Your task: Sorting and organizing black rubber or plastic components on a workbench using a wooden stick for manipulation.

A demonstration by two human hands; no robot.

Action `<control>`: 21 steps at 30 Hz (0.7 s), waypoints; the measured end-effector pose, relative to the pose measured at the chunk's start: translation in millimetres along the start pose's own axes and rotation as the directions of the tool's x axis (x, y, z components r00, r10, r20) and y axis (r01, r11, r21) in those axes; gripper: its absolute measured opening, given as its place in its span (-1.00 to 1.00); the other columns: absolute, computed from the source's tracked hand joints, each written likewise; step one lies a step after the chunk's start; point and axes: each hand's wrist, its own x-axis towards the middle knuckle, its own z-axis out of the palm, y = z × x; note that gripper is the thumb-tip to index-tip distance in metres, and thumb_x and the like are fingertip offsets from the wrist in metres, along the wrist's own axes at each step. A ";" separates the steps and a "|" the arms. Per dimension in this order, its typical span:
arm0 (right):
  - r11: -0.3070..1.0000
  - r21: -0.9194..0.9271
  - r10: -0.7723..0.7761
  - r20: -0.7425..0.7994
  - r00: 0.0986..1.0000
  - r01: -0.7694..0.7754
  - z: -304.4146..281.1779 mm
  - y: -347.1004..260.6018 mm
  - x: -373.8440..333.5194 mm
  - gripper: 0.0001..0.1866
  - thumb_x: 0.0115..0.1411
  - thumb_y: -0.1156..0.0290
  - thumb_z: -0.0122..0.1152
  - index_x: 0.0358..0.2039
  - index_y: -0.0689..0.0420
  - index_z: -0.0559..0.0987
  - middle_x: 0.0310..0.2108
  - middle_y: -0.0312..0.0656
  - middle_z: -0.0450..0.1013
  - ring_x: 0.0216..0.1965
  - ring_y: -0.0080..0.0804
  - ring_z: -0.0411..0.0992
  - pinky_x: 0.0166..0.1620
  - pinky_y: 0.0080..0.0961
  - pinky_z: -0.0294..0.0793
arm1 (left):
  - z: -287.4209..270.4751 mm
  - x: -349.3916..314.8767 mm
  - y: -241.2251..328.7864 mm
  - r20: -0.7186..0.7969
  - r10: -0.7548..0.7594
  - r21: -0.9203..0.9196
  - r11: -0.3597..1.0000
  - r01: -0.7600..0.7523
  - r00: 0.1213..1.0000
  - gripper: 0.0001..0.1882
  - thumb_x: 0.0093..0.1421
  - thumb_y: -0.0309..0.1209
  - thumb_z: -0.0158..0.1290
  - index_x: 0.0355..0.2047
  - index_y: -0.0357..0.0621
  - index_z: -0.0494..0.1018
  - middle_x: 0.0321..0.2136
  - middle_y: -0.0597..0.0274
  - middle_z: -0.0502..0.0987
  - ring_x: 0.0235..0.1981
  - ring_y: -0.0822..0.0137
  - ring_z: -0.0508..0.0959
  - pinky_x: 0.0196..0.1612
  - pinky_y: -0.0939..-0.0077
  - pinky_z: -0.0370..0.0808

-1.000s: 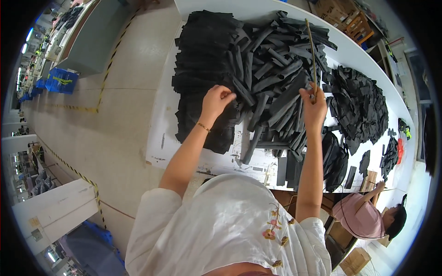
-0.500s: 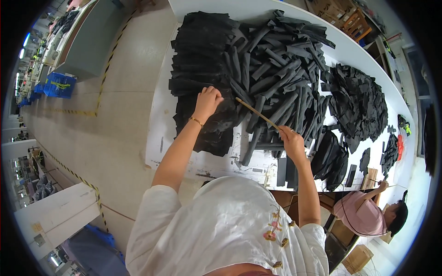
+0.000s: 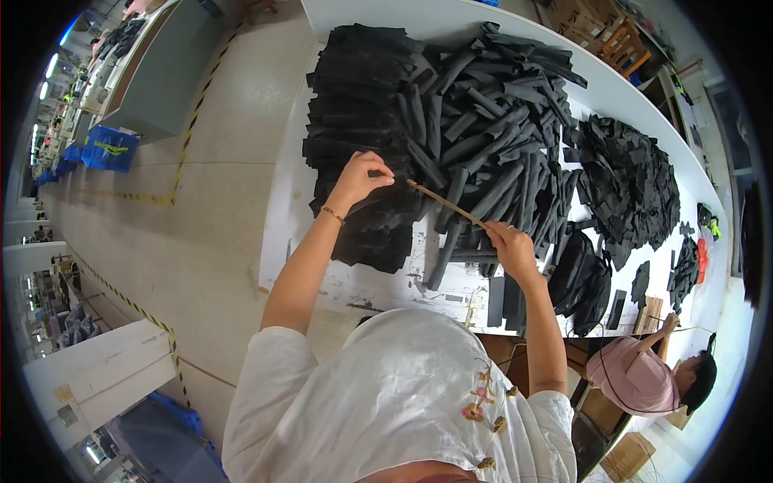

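My right hand (image 3: 512,246) grips one end of a thin wooden stick (image 3: 447,202), which slants up and to the left over the black fabric. The stick's far tip ends a little short of my left hand (image 3: 362,179). The left thumb and forefinger are pinched together, and what they hold, if anything, is too small to make out. Beneath that hand lies a layered stack of black fabric pieces (image 3: 354,97) in overlapping rows. Right of it, a loose heap of folded black fabric strips (image 3: 499,129) spreads over the white table (image 3: 282,233).
A second black pile (image 3: 628,181) and a black bag (image 3: 581,278) lie farther right. A co-worker in pink (image 3: 636,374) sits at the table's right end, holding a thin stick. A blue crate (image 3: 110,148) stands on the floor at the left, beyond yellow-black floor tape (image 3: 183,137).
My left hand has turned, its thumb and forefinger now pinched toward the right. The stick's tip has dipped slightly and moved a bit left. The whole view has shifted a little.
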 end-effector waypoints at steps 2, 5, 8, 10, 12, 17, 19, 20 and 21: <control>1.000 -0.005 -0.017 -0.008 1.000 0.017 -0.3 0.0 1.5 -0.83 0.16 0.44 0.12 -0.27 0.21 0.58 -0.40 -0.07 0.52 -0.42 -0.10 0.50 -0.35 -0.35 0.48 | -2.3 -2.0 1.1 0.000 0.011 -0.004 1.000 -0.011 1.000 -0.84 -0.11 -0.35 0.29 -0.46 -0.03 0.61 -0.36 0.34 0.47 -0.18 0.22 0.38 -0.02 0.42 0.34; 0.999 -0.022 -0.039 -0.011 0.999 0.039 -2.5 -0.9 1.7 -0.82 0.17 0.42 0.11 -0.27 0.20 0.58 -0.39 -0.08 0.52 -0.41 -0.10 0.50 -0.34 -0.35 0.49 | -4.1 -4.6 1.9 0.012 0.020 -0.006 1.000 -0.020 1.000 -0.84 -0.11 -0.35 0.29 -0.47 -0.02 0.61 -0.37 0.34 0.47 -0.18 0.24 0.38 -0.01 0.42 0.33; 0.999 -0.038 -0.035 0.009 0.999 0.036 -6.7 -3.4 0.6 -0.82 0.17 0.41 0.11 -0.26 0.20 0.58 -0.38 -0.09 0.53 -0.39 -0.11 0.51 -0.33 -0.35 0.49 | -7.1 -6.7 0.3 0.030 0.013 0.000 1.000 -0.013 0.999 -0.84 -0.11 -0.34 0.29 -0.47 -0.02 0.61 -0.38 0.34 0.47 -0.19 0.24 0.38 0.00 0.43 0.32; 0.999 -0.042 -0.022 0.024 0.999 0.023 -9.2 -5.2 -0.5 -0.82 0.17 0.41 0.11 -0.26 0.20 0.58 -0.37 -0.09 0.53 -0.38 -0.12 0.51 -0.32 -0.35 0.50 | -7.5 -7.3 0.4 0.039 0.011 0.003 1.000 -0.011 0.999 -0.84 -0.12 -0.33 0.29 -0.47 -0.02 0.61 -0.39 0.34 0.47 -0.20 0.25 0.38 0.00 0.44 0.31; 0.999 -0.023 -0.022 0.033 0.999 0.023 -10.5 -7.0 -1.5 -0.82 0.17 0.41 0.11 -0.26 0.19 0.59 -0.35 -0.09 0.54 -0.36 -0.11 0.51 -0.30 -0.35 0.50 | -7.2 -8.5 1.7 0.036 0.045 -0.009 0.999 -0.045 0.998 -0.83 -0.13 -0.32 0.29 -0.47 -0.03 0.62 -0.39 0.32 0.47 -0.21 0.25 0.38 -0.02 0.44 0.32; 0.998 0.014 -0.064 0.044 0.997 0.064 0.9 -10.4 0.4 -0.81 0.16 0.39 0.13 -0.25 0.19 0.58 -0.34 -0.06 0.53 -0.34 -0.07 0.50 -0.29 -0.32 0.50 | 3.6 -9.9 20.0 0.036 0.154 -0.008 0.988 -0.154 0.987 -0.82 -0.15 -0.32 0.29 -0.47 -0.01 0.62 -0.41 0.33 0.49 -0.20 0.25 0.40 -0.03 0.42 0.33; 0.995 0.041 -0.097 0.055 0.994 0.095 17.9 -21.7 5.2 -0.79 0.15 0.39 0.14 -0.23 0.19 0.57 -0.34 -0.04 0.53 -0.33 -0.04 0.50 -0.29 -0.32 0.49 | 18.2 -12.9 42.3 0.065 0.268 -0.011 0.963 -0.268 0.961 -0.84 -0.15 -0.31 0.29 -0.51 -0.01 0.61 -0.42 0.36 0.49 -0.15 0.25 0.40 -0.02 0.39 0.33; 0.989 0.139 -0.050 0.072 0.996 0.040 28.9 -35.0 8.7 -0.78 0.16 0.40 0.14 -0.20 0.21 0.54 -0.35 -0.02 0.53 -0.36 -0.08 0.51 -0.31 -0.34 0.48 | 29.1 -16.9 55.7 0.055 0.350 -0.003 0.937 -0.351 0.935 -0.85 -0.14 -0.31 0.29 -0.52 -0.01 0.60 -0.37 0.36 0.49 -0.12 0.23 0.39 0.00 0.37 0.31; 0.972 0.233 -0.004 0.093 0.996 -0.018 38.0 -43.6 11.6 -0.76 0.16 0.41 0.14 -0.17 0.22 0.52 -0.37 0.01 0.53 -0.39 -0.12 0.52 -0.33 -0.37 0.47 | 38.3 -22.3 67.8 0.045 0.432 0.006 0.901 -0.433 0.901 -0.85 -0.13 -0.30 0.28 -0.53 -0.01 0.59 -0.33 0.36 0.49 -0.09 0.21 0.37 0.02 0.35 0.30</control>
